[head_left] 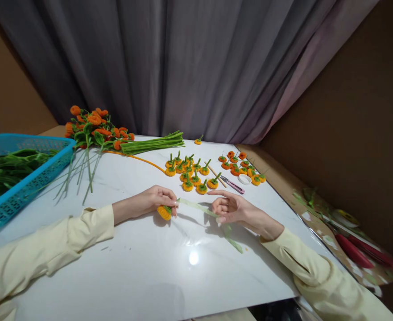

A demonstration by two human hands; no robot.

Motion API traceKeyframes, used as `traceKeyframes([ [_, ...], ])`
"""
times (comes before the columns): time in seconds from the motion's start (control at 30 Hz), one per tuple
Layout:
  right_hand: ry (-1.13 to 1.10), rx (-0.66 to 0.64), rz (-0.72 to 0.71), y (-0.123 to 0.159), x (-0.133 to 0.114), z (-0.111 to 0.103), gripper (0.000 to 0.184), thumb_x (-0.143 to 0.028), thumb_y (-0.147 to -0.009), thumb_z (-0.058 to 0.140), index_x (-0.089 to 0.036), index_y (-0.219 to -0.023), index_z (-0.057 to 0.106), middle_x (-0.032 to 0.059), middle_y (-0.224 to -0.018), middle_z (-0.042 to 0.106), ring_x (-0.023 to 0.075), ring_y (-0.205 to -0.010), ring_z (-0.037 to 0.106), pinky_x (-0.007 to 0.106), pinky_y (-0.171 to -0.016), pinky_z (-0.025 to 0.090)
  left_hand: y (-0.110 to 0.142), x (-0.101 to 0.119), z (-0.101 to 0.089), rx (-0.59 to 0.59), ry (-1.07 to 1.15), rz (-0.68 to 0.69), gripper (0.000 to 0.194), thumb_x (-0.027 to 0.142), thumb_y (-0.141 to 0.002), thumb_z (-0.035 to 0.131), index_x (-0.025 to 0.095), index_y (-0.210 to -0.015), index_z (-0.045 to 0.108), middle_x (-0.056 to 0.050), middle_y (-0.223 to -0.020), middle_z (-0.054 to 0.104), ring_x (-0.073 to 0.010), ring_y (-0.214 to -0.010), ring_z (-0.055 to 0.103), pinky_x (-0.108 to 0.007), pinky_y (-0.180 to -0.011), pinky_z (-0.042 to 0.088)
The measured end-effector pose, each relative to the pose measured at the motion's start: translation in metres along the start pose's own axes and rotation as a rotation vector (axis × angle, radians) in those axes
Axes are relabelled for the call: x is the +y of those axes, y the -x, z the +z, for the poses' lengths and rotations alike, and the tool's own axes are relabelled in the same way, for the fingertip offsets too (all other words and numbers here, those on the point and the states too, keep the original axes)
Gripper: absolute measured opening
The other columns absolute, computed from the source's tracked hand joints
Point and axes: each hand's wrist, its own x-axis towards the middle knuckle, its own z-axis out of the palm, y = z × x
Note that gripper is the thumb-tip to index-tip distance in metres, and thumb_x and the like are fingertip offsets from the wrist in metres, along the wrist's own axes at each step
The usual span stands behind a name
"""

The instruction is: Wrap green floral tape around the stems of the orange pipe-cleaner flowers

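My left hand (pixel 158 200) is closed in a pinch round the short green stem of a yellow pipe-cleaner flower (pixel 164 212), whose head hangs below the fingers. From the fingertips a pale green strip of tape (pixel 196 206) stretches across to my right hand (pixel 232 207). That hand pinches the tape with its index finger stretched out, and the loose tape end droops onto the table below it. Beyond the hands stand several yellow flower heads (pixel 187 184) with green stubs, stems up.
A blue basket (pixel 57 167) of green leaves stands at left. Behind lie orange flowers (pixel 94 119) and a bundle of green stems (pixel 156 143). Small scissors (pixel 233 184), a white ring (pixel 245 179) and orange flower heads (pixel 235 171) sit at right. Red-handled pliers (pixel 353 251) lie beyond the table edge.
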Motion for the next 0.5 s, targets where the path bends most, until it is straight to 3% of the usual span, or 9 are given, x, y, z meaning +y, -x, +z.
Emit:
traceKeyframes([
  [0.13,0.053,-0.023,0.013,-0.0003,-0.0004,0.0009,0.066,-0.011,-0.057,0.083,-0.019,-0.117,0.055,-0.0045,-0.074,0.055,0.0082,-0.066,0.051,0.02,-0.058,0.041,0.0,-0.0009,-0.0008,-0.001,0.0,0.006,0.023,0.029,-0.066,0.079,0.012,-0.067,0.063,-0.008,-0.064,0.071,-0.0136,-0.06,0.062,-0.022,-0.059,0.044],
  [0.3,0.072,-0.056,0.015,0.001,-0.0011,0.0014,0.063,-0.013,-0.06,0.082,-0.019,-0.116,0.055,-0.0075,-0.066,0.046,0.0051,-0.052,0.039,0.018,-0.043,0.028,0.0005,-0.0007,-0.0009,0.003,-0.003,0.001,0.023,0.029,-0.066,0.079,0.012,-0.066,0.063,-0.008,-0.064,0.071,-0.0136,-0.06,0.062,-0.022,-0.059,0.044],
  [0.5,0.084,-0.04,0.041,0.0065,-0.0012,0.0011,0.056,-0.016,-0.063,0.081,-0.018,-0.114,0.057,-0.0081,-0.062,0.045,0.0071,-0.055,0.044,0.022,-0.055,0.035,-0.0011,-0.0033,-0.0033,-0.015,-0.012,0.013,0.021,0.028,-0.068,0.077,0.012,-0.068,0.064,-0.008,-0.065,0.071,-0.0143,-0.06,0.062,-0.023,-0.059,0.045],
])
